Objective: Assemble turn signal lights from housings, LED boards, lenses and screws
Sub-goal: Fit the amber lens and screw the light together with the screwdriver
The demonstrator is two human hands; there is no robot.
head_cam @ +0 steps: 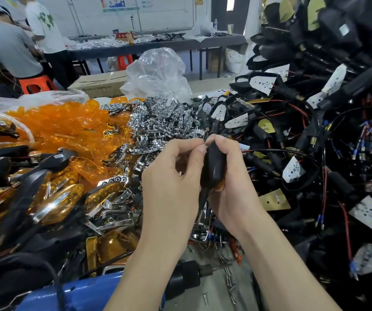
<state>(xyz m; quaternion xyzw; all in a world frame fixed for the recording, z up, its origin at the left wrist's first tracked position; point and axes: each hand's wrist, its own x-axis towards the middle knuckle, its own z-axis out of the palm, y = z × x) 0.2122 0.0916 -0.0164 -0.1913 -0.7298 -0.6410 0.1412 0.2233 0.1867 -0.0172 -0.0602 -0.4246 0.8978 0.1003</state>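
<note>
The black plastic turn signal housing (pixel 213 164) stands nearly upright in the middle of the view, back towards the camera, with a sliver of orange lens (pixel 220 186) showing at its lower edge and its stem pointing down. The right hand (pixel 234 176) is the main grip: its fingers wrap the housing from the right side and behind, so the housing lies in the curl of that hand. The left hand (pixel 171 176) comes in from the left with fingers curled, thumb and forefinger pinching at the housing's upper end, thumb against its side; whether something small sits between those fingertips is too fine to tell.

Just beyond the hands lies a heap of chrome reflector pieces (pixel 158 117), and left of it a pile of translucent orange lenses (pixel 68 129). To the right rises a tangle of black housings with white LED boards and red and black wires (pixel 315 131). Assembled amber lights (pixel 52 198) lie at the left. Below the forearms, a black electric screwdriver (pixel 185 277) rests on the grey surface (pixel 214 295) near loose silver screws (pixel 230 279).
</note>
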